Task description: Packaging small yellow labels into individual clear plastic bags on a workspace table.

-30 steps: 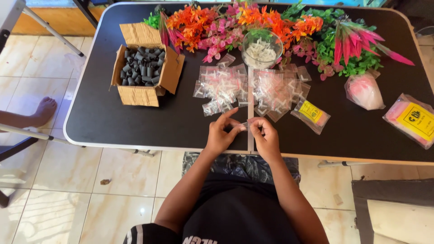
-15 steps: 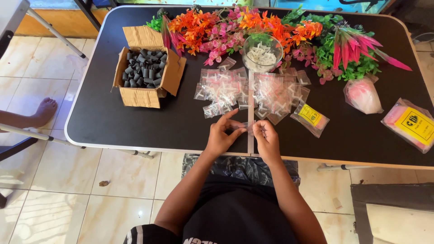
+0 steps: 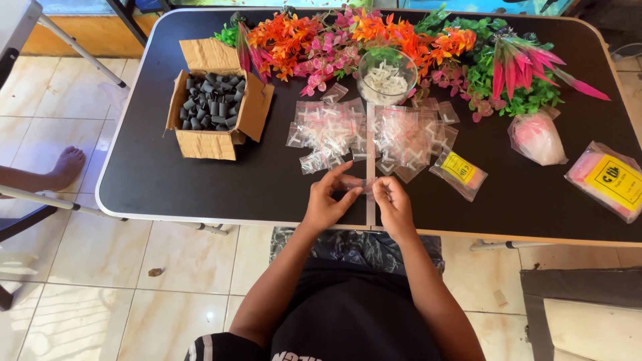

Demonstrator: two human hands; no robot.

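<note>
The left hand and right hand pinch one small clear bag between their fingertips, just above the table edge, near the bag pile.

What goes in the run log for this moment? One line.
left hand: holds small clear bag | right hand: holds same bag | beyond: bag pile, glass bowl | left: box
</note>
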